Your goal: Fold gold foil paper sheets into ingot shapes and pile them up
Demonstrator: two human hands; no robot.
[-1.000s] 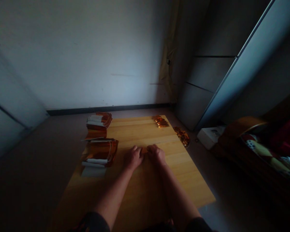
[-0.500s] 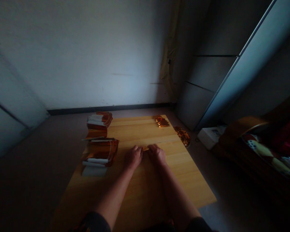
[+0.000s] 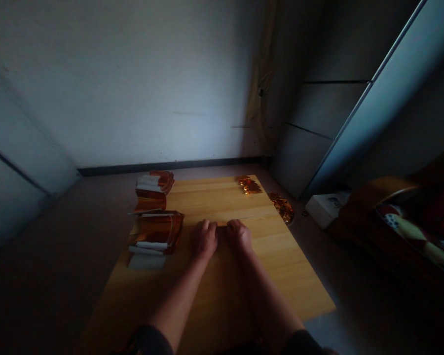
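Note:
Near the middle of the wooden table [image 3: 277,261], my left hand [image 3: 206,238] and my right hand [image 3: 240,236] lie close together with fingers curled down. Between them runs a narrow, dark strip of what looks like orange foil paper [image 3: 222,230], one end under each hand's fingers. My fingers cover most of it, so its folds cannot be made out. To the left are stacks of copper-orange foil sheets [image 3: 153,228] with white paper edges. Several shiny folded foil pieces [image 3: 250,186] lie in a row at the far right corner.
Beyond the table's right edge, a heap of shiny foil pieces [image 3: 282,208] sits low near the floor. A white box [image 3: 323,209] and a wooden chair [image 3: 383,195] with cloths stand at the right. A grey cabinet [image 3: 311,148] and a wall [image 3: 163,98] rise behind.
The strip between my hands has gone from bright gold to dark, and my fingers have curled further over it. Both hands stay in nearly the same place. The view has shifted slightly.

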